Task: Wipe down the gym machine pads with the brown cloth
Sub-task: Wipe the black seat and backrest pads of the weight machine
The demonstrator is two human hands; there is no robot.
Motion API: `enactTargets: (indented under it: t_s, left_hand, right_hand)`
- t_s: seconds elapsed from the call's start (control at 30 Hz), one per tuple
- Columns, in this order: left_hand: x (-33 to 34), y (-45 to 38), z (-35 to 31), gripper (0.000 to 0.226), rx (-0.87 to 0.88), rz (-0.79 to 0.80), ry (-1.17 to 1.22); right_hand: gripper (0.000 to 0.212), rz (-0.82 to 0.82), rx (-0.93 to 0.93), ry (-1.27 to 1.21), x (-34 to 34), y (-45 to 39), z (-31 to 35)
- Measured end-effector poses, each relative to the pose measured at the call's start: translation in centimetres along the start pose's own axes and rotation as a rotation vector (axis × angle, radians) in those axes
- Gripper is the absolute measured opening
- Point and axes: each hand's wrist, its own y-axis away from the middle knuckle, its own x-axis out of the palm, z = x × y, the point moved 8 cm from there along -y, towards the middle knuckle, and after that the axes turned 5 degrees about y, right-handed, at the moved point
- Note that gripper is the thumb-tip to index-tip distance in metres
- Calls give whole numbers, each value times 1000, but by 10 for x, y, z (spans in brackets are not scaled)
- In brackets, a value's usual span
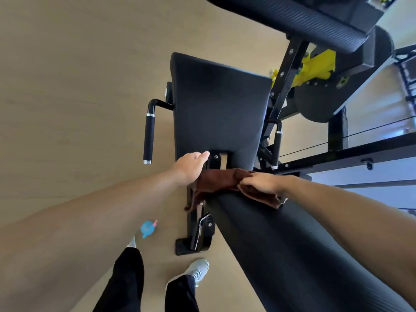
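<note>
While we look straight down from the head camera, the brown cloth (236,188) lies bunched across the top end of the long back pad (292,255), one corner hanging off the pad's left edge over the black frame (195,235). Right hand (258,182) lies flat on the cloth, palm down, fingers loosely curled into its folds, pressing it onto the pad; a real grip we can't confirm. Left hand (191,164) is open and holds nothing, fingers extended, fingertips at the near edge of the seat pad (220,109), just beside the adjuster bracket (217,159). The hand's wrist side touches or overlaps the cloth's left part; can't tell which.

Seat pad is black and textured, with a black handle on its left side (149,134) and another on its right (276,143), both chrome-ringed. A third black pad (304,21) sits at the top of view, with yellow machine parts (315,66) below it. Tan floor (78,86) all around. Small blue object (147,228) lies on the floor left of the frame base, too blurred to identify. Our legs in black trousers and grey shoes (198,269) stand below, near the base.
</note>
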Motion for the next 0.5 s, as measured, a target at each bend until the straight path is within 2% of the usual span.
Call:
enactTargets:
  t_s: [0.07,0.2,0.27,0.37,0.5]
  left_hand:
    - [0,-3,7,56,-21,10,6]
    - [1,-13,15,48,-12,21,22]
    - [5,-17,21,46,-5,27,-1]
    - [8,-21,32,43,-19,34,-50]
    - [7,-26,39,41,-40,18,-60]
  right_hand:
    - [30,-32,-22,-7,2,-7,9]
    - [45,-20,-189,53,29,-19,61]
    - [39,19,-260,91,38,-22,72]
    - [33,-4,-307,58,27,-26,61]
    - [28,-50,-227,3,9,-29,22]
